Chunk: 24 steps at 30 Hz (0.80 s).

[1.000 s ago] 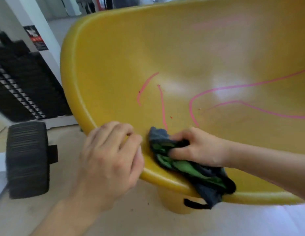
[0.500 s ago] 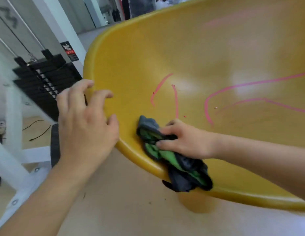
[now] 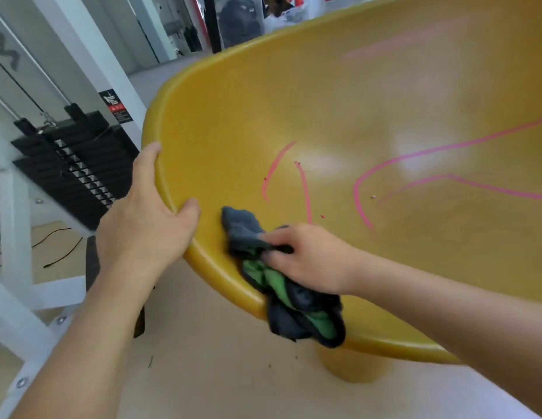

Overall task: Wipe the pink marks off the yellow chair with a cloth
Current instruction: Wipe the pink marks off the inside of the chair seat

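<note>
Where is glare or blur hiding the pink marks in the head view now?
Head view: glare whitens the yellow chair beside the short pink strokes and across the long pink line, paling it there; the right hand and cloth are motion-blurred; the left hand on the rim is sharper.

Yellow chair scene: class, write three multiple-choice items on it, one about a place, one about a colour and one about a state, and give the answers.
1. Where is the cloth?
A. on the floor
B. at the near rim of the yellow chair
C. high on the backrest

2. What colour are the marks on the seat?
A. blue
B. pink
C. black

3. What is the left hand doing?
A. hanging idle
B. holding the cloth
C. gripping the chair's rim

Answers:
1 B: the right hand holds it there, one end hanging over the edge.
2 B: pink lines curve across the seat.
3 C: its thumb lies inside the rim.
</note>
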Available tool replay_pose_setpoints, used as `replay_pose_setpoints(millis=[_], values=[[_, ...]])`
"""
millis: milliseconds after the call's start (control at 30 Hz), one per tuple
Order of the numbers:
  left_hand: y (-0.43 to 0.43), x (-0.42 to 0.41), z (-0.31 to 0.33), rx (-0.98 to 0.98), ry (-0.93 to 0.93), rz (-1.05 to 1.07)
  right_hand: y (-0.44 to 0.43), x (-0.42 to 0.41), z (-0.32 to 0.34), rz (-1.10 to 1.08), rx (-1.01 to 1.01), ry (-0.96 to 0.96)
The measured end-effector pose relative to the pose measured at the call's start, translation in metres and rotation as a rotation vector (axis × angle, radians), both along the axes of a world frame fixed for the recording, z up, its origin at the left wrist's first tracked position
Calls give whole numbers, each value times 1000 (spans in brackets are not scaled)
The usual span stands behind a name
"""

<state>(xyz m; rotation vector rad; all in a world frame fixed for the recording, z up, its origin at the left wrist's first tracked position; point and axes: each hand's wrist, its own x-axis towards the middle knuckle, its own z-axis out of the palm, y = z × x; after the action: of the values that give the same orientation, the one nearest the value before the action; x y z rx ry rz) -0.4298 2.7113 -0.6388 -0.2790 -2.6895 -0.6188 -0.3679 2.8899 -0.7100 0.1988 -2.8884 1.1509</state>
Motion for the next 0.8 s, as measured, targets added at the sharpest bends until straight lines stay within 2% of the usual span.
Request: replay_pose_setpoints(millis=[100, 167, 200, 267, 367, 400, 467, 533, 600, 633, 700, 800], values=[[-7, 7, 3, -161, 8, 16, 88, 36, -31, -326, 386, -346], [-7, 8, 5, -290, 55, 48, 109, 36, -31, -542, 456, -464], [-6, 7, 5, -339, 89, 62, 101, 27, -29, -534, 435, -440], [-3, 4, 3, -405, 132, 81, 54, 1, -22, -343, 347, -313], [5, 3, -1, -426, 159, 88, -19, -16, 3, -72, 21, -60], [7, 3, -2, -405, 160, 81, -19, -14, 6, -49, -17, -45], [5, 1, -3, -366, 152, 51, 21, -9, -12, -133, 120, -136], [5, 0, -5, -326, 151, 10, 70, 5, -26, -356, 304, -284], [7, 1, -6, -263, 151, -1, 84, 7, -30, -470, 352, -337], [10, 2, -7, -229, 145, -3, 72, 2, -28, -423, 340, -312], [15, 3, -8, -186, 143, 0, 24, -22, -10, -231, 234, -156], [16, 0, -7, -154, 163, -10, -42, -35, 24, -4, -36, 134]])
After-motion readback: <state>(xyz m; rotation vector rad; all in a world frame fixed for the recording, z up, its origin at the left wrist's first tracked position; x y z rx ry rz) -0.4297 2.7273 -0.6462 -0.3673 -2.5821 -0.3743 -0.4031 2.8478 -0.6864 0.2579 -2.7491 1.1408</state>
